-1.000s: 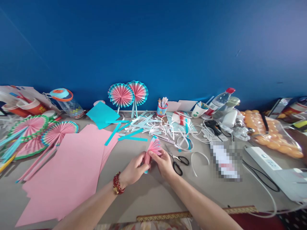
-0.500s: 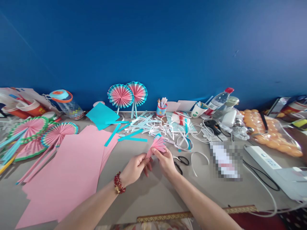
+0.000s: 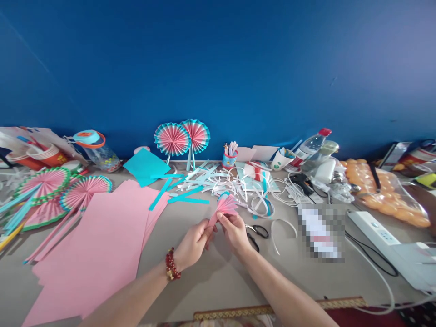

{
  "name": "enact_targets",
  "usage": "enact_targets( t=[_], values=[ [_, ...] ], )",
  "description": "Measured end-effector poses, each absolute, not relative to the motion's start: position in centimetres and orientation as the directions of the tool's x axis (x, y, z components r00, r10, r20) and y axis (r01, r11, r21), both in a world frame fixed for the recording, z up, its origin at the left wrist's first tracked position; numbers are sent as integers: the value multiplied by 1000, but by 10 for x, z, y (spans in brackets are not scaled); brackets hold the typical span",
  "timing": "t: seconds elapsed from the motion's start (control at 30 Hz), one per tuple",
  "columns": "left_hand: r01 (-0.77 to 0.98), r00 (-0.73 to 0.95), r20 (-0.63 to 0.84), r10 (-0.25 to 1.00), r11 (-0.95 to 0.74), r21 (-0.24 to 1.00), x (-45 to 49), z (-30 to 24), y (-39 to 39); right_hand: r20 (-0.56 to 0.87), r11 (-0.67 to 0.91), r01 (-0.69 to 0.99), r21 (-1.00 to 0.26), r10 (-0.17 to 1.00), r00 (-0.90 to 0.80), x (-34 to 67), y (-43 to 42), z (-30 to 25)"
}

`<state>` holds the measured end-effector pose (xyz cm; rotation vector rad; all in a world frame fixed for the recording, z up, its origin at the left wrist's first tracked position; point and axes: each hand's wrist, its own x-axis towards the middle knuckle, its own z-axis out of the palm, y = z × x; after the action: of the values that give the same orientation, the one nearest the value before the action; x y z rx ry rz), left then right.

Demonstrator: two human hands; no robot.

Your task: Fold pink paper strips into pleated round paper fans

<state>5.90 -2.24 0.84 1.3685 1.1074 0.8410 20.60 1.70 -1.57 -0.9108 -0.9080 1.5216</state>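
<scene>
Both my hands hold a small pleated pink paper fan (image 3: 225, 205) with a teal edge, just above the table. My left hand (image 3: 194, 242), with a red bead bracelet on the wrist, pinches the fan's folded lower end. My right hand (image 3: 234, 230) pinches the pleats just above that. The fan spreads open upward and to the right. Black-handled scissors (image 3: 256, 232) lie on the table right beside my right hand.
Pink paper sheets (image 3: 98, 245) lie at the left, with finished fans (image 3: 51, 193) beyond them. Two fans (image 3: 182, 137) stand against the blue wall. Paper strips (image 3: 218, 181), a pen cup (image 3: 229, 156), bottle (image 3: 310, 146), cables, and power strip (image 3: 371, 225) fill the right.
The fan has tilted from near upright to leaning right, and my hands shifted slightly right over the scissors. My left fingers slid to its lower end.
</scene>
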Motion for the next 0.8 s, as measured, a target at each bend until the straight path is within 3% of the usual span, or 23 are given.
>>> enact_targets(
  t=[0.13, 0.37, 0.8],
  values=[
    [221, 297, -70, 952, 3, 975, 56, 15, -21, -84, -113, -429, -896, 993, -86, 207, 18, -18],
    [335, 143, 212, 967, -249, 909, 50, 39, -9, -89, -131, -440, -888, 989, -116, 207, 15, -15],
    [475, 137, 243, 960, -279, 835, 58, 50, 3, -50, -56, -419, -906, 998, -26, 207, 16, -20]
  ],
)
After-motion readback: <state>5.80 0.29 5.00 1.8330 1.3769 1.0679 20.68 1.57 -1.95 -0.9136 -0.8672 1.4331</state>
